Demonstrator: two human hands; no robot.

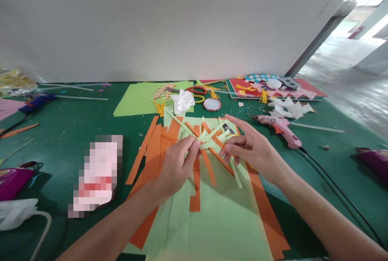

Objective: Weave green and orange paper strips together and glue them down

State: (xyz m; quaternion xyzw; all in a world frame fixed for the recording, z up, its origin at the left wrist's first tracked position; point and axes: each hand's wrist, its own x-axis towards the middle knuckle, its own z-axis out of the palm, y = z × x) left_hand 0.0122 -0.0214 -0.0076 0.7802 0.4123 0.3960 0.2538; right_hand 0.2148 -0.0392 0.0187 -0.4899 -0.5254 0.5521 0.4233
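A loosely woven piece of orange and light green paper strips point(207, 136) is held up above the table, its strip ends sticking out in several directions. My left hand point(179, 160) pinches it at its left edge between thumb and fingers. On the right side, my right hand point(253, 148) has its thumb and curled fingers closed at the end of an orange strip, with the index finger stretched out. Beneath both hands lie light green paper sheets point(227, 216) and cut orange paper strips point(154, 150). My fingers hide part of the weave.
A pink glue gun point(283, 128) with a black cord lies right. Behind are scissors point(197, 90), a round tin point(212, 104), crumpled tissue point(183, 101) and a red folder point(312, 87). Left are a blurred phone point(100, 172), a blue glue gun point(38, 102) and a white plug point(18, 213).
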